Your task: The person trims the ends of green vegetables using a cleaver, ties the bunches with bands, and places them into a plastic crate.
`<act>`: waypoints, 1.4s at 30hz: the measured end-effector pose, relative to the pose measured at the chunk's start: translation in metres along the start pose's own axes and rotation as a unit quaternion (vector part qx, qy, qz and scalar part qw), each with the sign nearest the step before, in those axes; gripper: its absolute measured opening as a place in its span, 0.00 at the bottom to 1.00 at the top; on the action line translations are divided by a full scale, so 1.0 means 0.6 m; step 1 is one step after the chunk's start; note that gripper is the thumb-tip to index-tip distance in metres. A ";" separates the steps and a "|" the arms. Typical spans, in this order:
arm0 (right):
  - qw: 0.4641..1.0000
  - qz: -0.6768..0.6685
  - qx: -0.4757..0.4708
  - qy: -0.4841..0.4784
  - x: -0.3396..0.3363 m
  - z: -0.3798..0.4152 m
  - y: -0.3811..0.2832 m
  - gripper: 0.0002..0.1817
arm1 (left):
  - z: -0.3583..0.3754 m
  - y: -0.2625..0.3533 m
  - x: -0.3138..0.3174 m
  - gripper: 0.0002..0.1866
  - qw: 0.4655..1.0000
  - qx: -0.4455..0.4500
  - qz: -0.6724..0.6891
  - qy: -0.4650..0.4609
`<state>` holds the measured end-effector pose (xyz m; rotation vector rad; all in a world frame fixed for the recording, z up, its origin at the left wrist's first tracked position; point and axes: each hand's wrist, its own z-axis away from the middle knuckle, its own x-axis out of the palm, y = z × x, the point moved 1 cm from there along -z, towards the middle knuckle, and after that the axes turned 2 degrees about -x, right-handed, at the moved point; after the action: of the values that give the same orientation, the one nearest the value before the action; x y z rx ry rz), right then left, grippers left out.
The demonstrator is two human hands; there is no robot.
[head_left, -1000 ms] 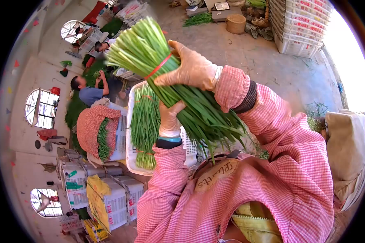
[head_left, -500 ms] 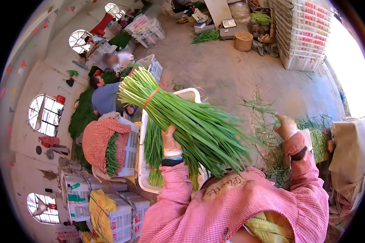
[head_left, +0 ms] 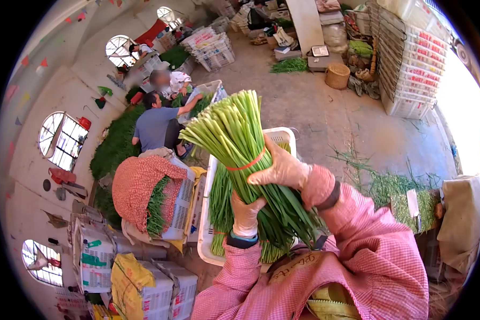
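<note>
A thick bundle of chives (head_left: 224, 128) is held up over the white plastic crate (head_left: 204, 237), pale cut ends toward the upper left and dark leaves toward my body. An orange-red band (head_left: 248, 161) circles it. My left hand (head_left: 245, 214), in a thin glove, closes round the leaves from the lower left. My right hand (head_left: 284, 169), gloved too, clasps the bundle beside the band, thumb across the front; its other fingers are partly hidden behind. More banded chives (head_left: 220, 200) lie in the crate below.
Left of the crate stands another crate under a red patterned cloth (head_left: 144, 186). Two people sit beyond, one in a blue-grey shirt (head_left: 157, 126). Stacked white crates (head_left: 416, 69) rise at the far right. Leaf scraps (head_left: 392, 184) litter the floor near a chive-covered bench (head_left: 426, 205).
My right hand has come in from the right and taken hold of the bundle near its band. The bundle has turned more upright, and the view has shifted slightly.
</note>
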<state>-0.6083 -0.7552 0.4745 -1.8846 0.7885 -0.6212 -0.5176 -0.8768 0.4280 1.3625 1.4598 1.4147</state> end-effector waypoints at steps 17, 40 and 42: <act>0.897 -0.410 0.137 0.097 -0.020 0.115 0.092 0.42 | 0.070 -0.033 -0.030 0.41 0.903 -0.326 0.147 -0.237; 0.944 -0.201 0.204 0.165 -0.158 0.239 0.144 0.57 | -0.026 -0.099 0.044 0.33 0.839 -0.453 0.179 -0.243; 0.934 -0.259 0.211 0.126 -0.088 0.213 0.130 0.51 | -0.046 -0.106 0.048 0.34 0.851 -0.422 0.111 -0.293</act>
<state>-0.5728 -0.6668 0.3475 -1.6211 0.2632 -1.2735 -0.5644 -0.8473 0.3769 1.2052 0.2070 1.3458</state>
